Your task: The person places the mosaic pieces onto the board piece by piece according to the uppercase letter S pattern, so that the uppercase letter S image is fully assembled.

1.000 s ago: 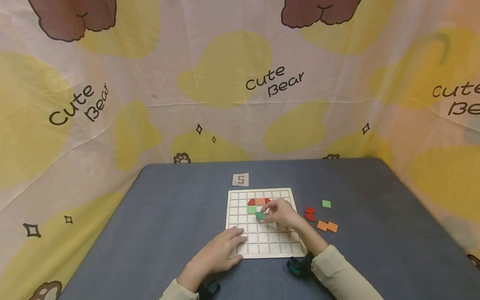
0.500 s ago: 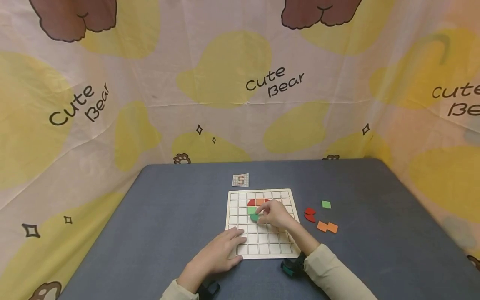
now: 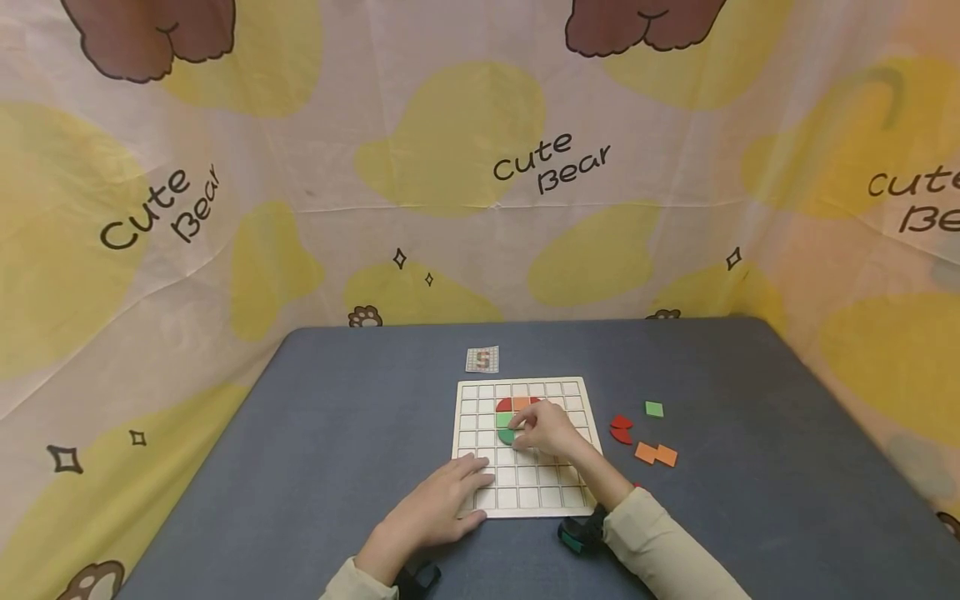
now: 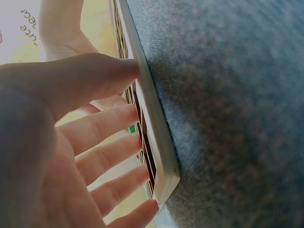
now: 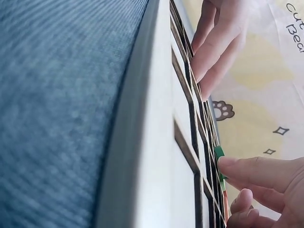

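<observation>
A white grid board (image 3: 510,497) with wooden ridges lies on the table. My left hand (image 3: 441,502) rests on its front left corner, fingers spread and fairly straight; in the left wrist view the thumb (image 4: 111,73) touches the board's edge. My right hand (image 3: 550,429) pinches a dark green quarter-circle tile (image 3: 506,437) at a cell just below a light green square tile (image 3: 504,421). Above those sit a red quarter-circle tile (image 3: 504,405) and an orange square tile (image 3: 521,403). Another red tile (image 3: 535,400) is mostly hidden behind the right hand.
A small pattern card (image 3: 482,359) lies behind the board. To the right are two red tiles (image 3: 621,429), two orange squares (image 3: 656,453) and a light green square (image 3: 654,409). A bit of red (image 3: 637,484) shows by the right forearm. A printed cloth (image 3: 480,167) hangs behind the table.
My right hand has moved left with the dark green tile, from the second column of tiles to the cell under the light green square. The left hand has stayed in place.
</observation>
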The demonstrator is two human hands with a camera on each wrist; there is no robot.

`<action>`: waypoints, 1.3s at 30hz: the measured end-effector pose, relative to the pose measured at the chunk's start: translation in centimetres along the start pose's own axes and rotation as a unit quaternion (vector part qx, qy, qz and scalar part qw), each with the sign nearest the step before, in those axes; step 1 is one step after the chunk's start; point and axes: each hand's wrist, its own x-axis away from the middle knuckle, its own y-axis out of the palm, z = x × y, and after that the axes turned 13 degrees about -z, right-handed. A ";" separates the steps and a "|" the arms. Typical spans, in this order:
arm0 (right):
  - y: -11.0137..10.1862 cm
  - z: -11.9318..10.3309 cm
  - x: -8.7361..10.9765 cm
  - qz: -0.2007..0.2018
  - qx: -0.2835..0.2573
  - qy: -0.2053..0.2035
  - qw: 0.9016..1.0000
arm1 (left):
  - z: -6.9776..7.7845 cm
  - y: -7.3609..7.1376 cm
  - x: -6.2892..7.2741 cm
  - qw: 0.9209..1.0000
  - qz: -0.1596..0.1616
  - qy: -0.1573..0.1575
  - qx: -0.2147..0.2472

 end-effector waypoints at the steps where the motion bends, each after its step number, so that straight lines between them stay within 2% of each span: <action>1: 0.0 0.0 0.0 0.000 0.001 0.002 1.000 | 0.0 0.0 0.0 1.000 -0.001 -0.002 0.000; 6: 0.2 -0.2 0.0 0.005 0.011 0.008 1.000 | 0.0 0.0 0.0 1.000 -0.008 -0.008 0.003; 12: 0.2 -0.4 0.2 0.013 0.016 0.004 1.000 | 0.0 0.0 0.0 1.000 -0.001 -0.001 -0.004; 20: 0.1 0.0 0.1 0.009 0.004 -0.003 1.000 | 0.0 -0.1 -0.1 1.000 -0.018 -0.017 0.004; 27: 0.0 0.5 0.0 -0.001 -0.034 -0.008 0.999 | 0.1 -0.1 0.0 1.000 -0.012 -0.010 -0.002; 39: 0.1 0.0 0.0 0.017 -0.022 0.011 1.000 | 0.1 -0.1 0.1 1.000 -0.003 -0.005 -0.004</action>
